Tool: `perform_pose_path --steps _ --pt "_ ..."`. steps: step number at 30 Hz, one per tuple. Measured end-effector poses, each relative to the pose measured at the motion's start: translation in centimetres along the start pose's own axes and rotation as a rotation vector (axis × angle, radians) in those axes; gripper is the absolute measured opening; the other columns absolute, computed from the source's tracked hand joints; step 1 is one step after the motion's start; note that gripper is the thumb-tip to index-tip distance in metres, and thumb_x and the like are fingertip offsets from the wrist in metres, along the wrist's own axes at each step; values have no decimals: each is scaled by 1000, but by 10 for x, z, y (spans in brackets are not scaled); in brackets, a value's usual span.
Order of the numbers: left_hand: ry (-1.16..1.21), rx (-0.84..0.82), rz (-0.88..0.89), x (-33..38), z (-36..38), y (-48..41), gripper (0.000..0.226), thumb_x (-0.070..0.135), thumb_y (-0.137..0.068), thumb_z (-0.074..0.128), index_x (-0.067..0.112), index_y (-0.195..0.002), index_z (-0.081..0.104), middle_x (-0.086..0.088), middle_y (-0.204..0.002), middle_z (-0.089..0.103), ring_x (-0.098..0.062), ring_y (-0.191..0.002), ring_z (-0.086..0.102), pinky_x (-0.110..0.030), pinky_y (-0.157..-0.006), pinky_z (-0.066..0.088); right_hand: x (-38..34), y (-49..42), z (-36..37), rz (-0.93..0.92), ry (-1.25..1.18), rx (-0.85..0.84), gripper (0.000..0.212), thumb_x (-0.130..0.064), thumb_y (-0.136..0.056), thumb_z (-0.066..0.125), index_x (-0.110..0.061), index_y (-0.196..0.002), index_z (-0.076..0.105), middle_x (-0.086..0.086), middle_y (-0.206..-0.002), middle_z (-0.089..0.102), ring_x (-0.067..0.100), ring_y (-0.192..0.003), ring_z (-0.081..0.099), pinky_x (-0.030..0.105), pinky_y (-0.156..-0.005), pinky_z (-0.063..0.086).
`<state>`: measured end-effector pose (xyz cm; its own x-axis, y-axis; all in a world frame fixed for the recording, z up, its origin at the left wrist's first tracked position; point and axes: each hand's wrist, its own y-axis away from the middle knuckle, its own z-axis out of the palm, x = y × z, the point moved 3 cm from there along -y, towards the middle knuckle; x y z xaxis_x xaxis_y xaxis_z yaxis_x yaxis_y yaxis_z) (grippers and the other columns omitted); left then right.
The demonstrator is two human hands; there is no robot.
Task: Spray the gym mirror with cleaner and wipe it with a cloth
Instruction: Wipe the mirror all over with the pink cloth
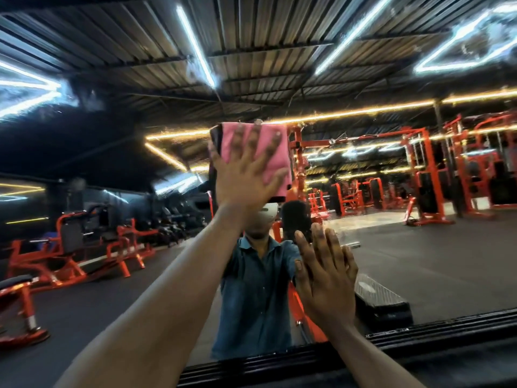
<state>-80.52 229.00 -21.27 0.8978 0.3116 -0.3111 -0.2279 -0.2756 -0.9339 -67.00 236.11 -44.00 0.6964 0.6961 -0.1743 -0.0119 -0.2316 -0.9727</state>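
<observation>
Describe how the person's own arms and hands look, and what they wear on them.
Both forearms are bare up to the frame's lower edge: no sleeve, glove, watch, band or ring shows on the left hand or the right hand. The fingers are long and slim, with short, pale nails. In the mirror the reflected person wears a blue collared shirt with short sleeves.

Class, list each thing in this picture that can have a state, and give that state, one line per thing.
Left hand: open, fingers spread, pressing the cloth flat to the mirror.
Right hand: open, flat on the mirror, holding nothing.
Cloth: pink, spread under the left hand, against the glass.
Mirror: streaked with smears near the top.
Spray bottle: not in view.
</observation>
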Motion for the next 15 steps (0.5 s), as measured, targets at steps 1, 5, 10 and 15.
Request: perform_pose_path --steps 1,5,10,15 --pt "7 -26 17 8 1 -2 77 78 -98 12 41 -164 -4 -3 -175 -10 -31 -161 -4 -76 -119 -1 0 1 0 4 2 1 59 -43 -105 44 -40 -162 28 -9 -174 9 19 -161 9 57 -123 20" --pt "12 -56 6 -15 9 52 78 76 -100 14 37 -166 1 -7 -175 -3 -31 -161 -2 -74 -120 4 1 3 -2 -4 9 3 58 -43 -105 42 -41 -162 27 -10 -174 10 20 -161 9 57 -123 21" --pt "119 -130 -91 -20 20 218 78 68 -99 31 31 -166 19 -11 -175 0 -34 -161 -2 -80 -115 3 -3 2 -4 -5 9 -2 58 -43 -106 42 -40 -162 28 -8 -174 11 20 -161 9 54 -125 17" --pt "170 -319 -135 28 29 314 78 69 -97 31 33 -166 19 -13 -175 0 -40 -160 -1 -86 -109 10 -1 2 -10 -32 50 -44 57 -46 -108 37 -38 -163 24 -5 -174 9 20 -161 5 47 -127 11"
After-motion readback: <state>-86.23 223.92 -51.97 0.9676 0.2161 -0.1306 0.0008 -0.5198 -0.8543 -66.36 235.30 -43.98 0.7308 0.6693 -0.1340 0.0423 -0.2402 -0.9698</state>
